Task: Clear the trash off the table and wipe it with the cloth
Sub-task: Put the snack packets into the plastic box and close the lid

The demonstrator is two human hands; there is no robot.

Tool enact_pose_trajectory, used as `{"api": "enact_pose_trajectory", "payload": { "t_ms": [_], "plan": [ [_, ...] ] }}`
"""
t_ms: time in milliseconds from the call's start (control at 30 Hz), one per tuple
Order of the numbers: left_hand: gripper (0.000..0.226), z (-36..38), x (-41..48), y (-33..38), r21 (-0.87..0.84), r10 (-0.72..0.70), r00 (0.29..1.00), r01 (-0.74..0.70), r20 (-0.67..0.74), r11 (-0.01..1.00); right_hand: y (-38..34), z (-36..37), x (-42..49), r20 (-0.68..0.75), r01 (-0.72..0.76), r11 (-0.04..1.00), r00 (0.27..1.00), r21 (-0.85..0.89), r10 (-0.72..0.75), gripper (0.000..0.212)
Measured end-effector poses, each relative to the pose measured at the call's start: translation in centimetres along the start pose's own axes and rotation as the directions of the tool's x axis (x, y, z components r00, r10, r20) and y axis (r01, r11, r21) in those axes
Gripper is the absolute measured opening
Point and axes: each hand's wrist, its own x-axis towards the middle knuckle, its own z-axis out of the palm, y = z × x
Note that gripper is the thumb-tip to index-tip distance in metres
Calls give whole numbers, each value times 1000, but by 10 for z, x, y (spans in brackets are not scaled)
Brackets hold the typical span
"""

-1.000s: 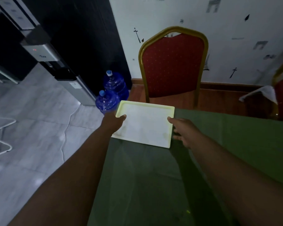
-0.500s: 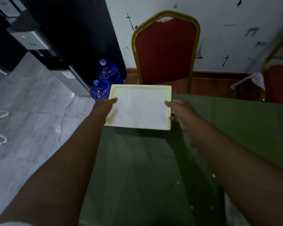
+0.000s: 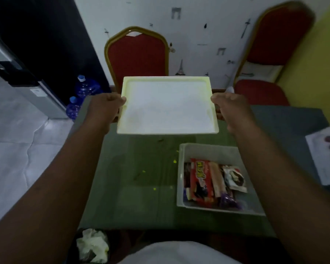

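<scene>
I hold a pale yellow-white tray (image 3: 168,105) level above the far part of the green table (image 3: 133,202). My left hand (image 3: 105,107) grips its left edge and my right hand (image 3: 231,107) grips its right edge. The tray looks empty. Small yellow crumbs (image 3: 154,188) dot the table under it. A grey bin (image 3: 204,149) on the table's right half holds snack wrappers (image 3: 200,180). Below the near left edge, a dark wastebasket (image 3: 74,250) holds crumpled pale paper (image 3: 92,246). No cloth is visible.
Two red chairs with gold frames, one (image 3: 137,58) behind the tray and one (image 3: 271,54) at the right, stand at the far side. Blue water bottles (image 3: 84,92) and a dispenser (image 3: 27,80) are at the left. A printed sheet (image 3: 326,155) lies at the table's right edge.
I have lifted the tray off the table's far left corner and carried it right, toward the middle. My view has swung down and right, bringing the bin and wastebasket into sight.
</scene>
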Motion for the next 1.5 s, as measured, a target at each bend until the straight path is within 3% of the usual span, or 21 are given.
{"api": "enact_pose_trajectory", "payload": {
  "t_ms": [167,333,600,833,1200,1333,1500],
  "plan": [
    [11,66,-84,-11,51,-8,985,-1,170,999,43,-103,-37,-110,-36,998,994,-59,30,8],
    [14,107,-130,-48,134,-45,959,7,281,991,92,-166,-71,-109,-149,981,985,-126,135,7],
    [38,117,-159,-89,306,-42,955,-52,294,951,143,-179,-97,-96,-203,970,977,-137,191,28],
    [52,112,-162,-98,384,-2,951,-122,308,915,152,-177,-103,-111,-173,957,982,-233,150,35],
    [55,102,-154,-96,218,-103,918,19,382,976,137,-180,-105,-70,-151,934,988,-325,135,37],
    [51,76,-139,-77,70,-120,904,100,409,993,113,-170,-93,-23,-96,956,995,-279,93,31],
    [39,30,-103,-55,2,-78,950,81,302,997,80,-118,-68,16,-15,989,1000,-147,18,21]
  ]
}}
